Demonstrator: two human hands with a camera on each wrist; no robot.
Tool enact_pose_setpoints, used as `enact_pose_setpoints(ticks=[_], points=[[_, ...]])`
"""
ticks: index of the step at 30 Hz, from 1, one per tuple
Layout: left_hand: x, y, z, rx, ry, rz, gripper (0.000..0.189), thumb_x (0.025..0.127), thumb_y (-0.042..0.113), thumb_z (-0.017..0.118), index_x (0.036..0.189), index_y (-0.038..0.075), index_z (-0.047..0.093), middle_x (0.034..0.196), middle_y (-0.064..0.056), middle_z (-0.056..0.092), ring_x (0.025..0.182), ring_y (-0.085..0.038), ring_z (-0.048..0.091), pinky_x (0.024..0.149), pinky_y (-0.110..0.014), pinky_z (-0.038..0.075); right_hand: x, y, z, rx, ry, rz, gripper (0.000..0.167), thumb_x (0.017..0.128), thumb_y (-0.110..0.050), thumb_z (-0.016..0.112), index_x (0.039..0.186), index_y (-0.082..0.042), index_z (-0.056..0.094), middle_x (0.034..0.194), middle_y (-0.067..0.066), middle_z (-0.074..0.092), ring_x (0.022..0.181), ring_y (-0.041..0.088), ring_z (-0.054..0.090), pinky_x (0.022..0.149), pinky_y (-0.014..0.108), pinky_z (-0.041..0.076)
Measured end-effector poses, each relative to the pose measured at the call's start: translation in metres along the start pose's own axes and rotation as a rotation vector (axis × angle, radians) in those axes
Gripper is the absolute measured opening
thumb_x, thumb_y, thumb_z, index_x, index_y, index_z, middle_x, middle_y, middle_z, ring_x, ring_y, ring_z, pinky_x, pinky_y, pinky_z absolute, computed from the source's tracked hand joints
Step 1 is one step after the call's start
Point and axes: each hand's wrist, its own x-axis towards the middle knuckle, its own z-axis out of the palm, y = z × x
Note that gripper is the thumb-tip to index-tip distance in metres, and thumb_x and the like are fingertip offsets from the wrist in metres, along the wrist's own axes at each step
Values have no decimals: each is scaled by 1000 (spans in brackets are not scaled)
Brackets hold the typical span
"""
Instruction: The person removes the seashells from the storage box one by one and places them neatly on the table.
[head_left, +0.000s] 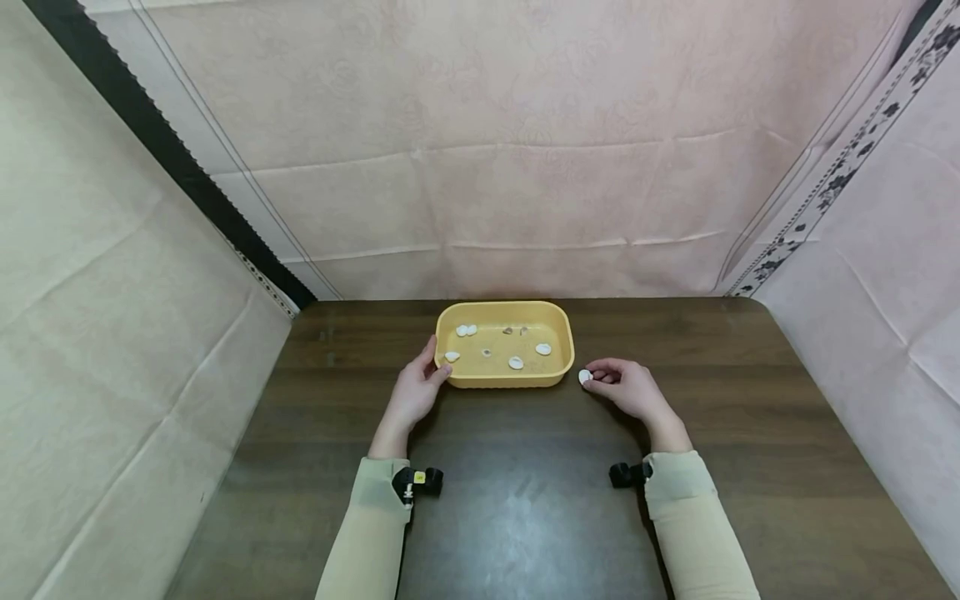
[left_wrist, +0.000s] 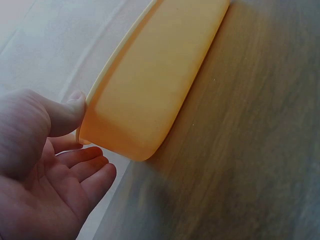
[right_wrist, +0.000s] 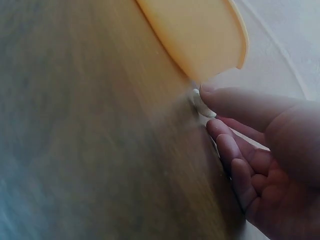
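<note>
The pale round piece [head_left: 584, 377] was pinched only by its edge, so I reckoned it could slip from the right hand [head_left: 630, 389] if that grip slackened; a tug by the left hand [head_left: 415, 390] on the yellow tray [head_left: 502, 382] might jostle the white pieces [head_left: 543, 349] inside. The held piece sat between right thumb and fingertips, poking past them, just beside the tray's near right corner, perhaps touching the table [head_left: 517, 467], while the left thumb and fingers pinched the tray's left end
</note>
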Motion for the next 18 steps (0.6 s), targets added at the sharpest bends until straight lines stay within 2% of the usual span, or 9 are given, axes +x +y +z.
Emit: enact_pose_setpoints(ticks=[10,18], points=[[-1,-2,0,9,4,7,68,110,15,61,168,5,27,175,-7,25,160,-27,26,128,-46,27,-1,1,1,3,-37,2,47,94,-29,86,137,-15,73,114,6,72,102,23,65,90,41,53],[-2,0,-1,4,-5,-2,67,111,17,61,169,5,27,175,-7,24,160,-26,26,128,-45,26,-1,1,-1,33,-49,9,48,95,-29,85,138,-14,72,115,7,73,103,23,65,91,40,53]])
